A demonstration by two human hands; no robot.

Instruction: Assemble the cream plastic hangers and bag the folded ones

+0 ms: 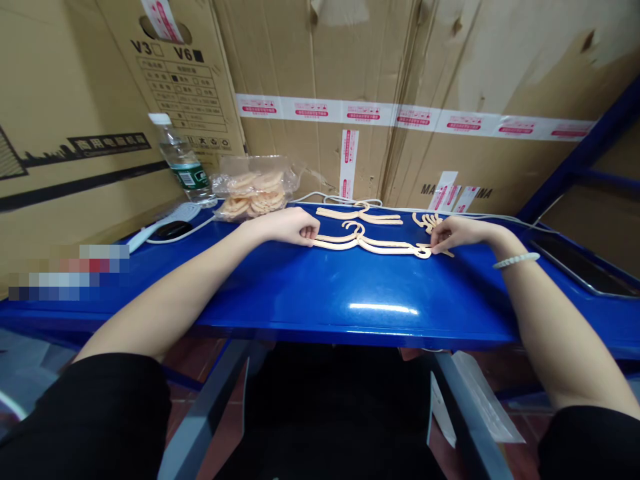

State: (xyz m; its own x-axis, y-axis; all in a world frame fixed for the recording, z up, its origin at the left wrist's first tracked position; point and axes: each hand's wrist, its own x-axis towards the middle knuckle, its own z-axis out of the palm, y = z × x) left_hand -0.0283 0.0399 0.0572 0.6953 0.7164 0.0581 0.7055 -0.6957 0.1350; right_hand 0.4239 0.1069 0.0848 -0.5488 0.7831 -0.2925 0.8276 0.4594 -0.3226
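Two hands pinch one pale wooden hanger (370, 244) at its opposite ends, and it lies flat on the blue table (320, 300) with its long axis running left to right across the person's front. The left hand (290, 227) closes its fingertips on the left arm tip, while the right hand (457, 233) closes on the right tip, so the piece spans the gap between them and neither hand is nearer its middle. Its hook points away from the person, toward the cardboard boxes (350, 80). Just behind it, close but apart, a second hanger (360, 215) lies parallel, and a small cluster of loose hanger pieces (426, 220) sits beside the right hand's knuckles. Well to the left stand a water bottle (183, 163) and a clear bag of like parts (253, 190). A dark tablet (583, 267) lies at the far right.
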